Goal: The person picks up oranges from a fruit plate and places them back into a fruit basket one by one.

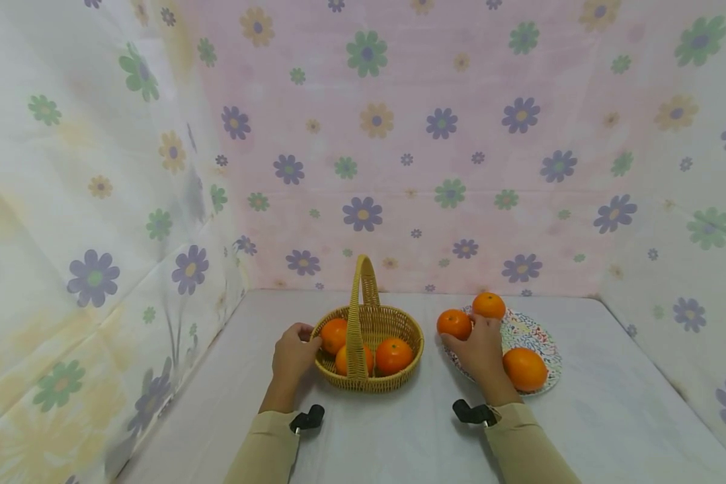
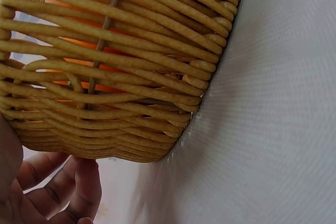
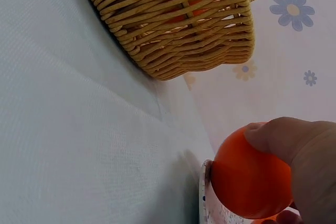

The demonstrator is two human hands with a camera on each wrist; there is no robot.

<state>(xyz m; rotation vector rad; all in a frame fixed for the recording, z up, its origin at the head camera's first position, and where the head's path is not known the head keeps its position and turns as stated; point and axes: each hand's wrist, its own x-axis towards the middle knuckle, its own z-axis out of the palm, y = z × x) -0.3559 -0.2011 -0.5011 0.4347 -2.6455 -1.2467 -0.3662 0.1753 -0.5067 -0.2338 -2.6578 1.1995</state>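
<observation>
A yellow-brown wicker basket [image 1: 399,316] with a tall arched handle stands on the table, holding several oranges, among them one orange [image 1: 394,355] at its right side. At the basket's left end, my left hand [image 1: 294,353] grips the rim; the left wrist view shows curled fingers [image 2: 86,182] against the weave. My right hand [image 1: 480,346] holds an orange [image 1: 454,325] at the left edge of a patterned plate [image 1: 529,333]. In the right wrist view the thumb presses on that held orange [image 3: 249,177], close to the plate's rim. Its other fingers are mostly hidden.
On the plate lie another orange [image 1: 489,306] at the back and a larger-looking orange [image 1: 525,369] at the front right. A white cloth [image 1: 399,430] covers the table. Flower-patterned fabric [image 1: 399,168] hangs behind and on both sides.
</observation>
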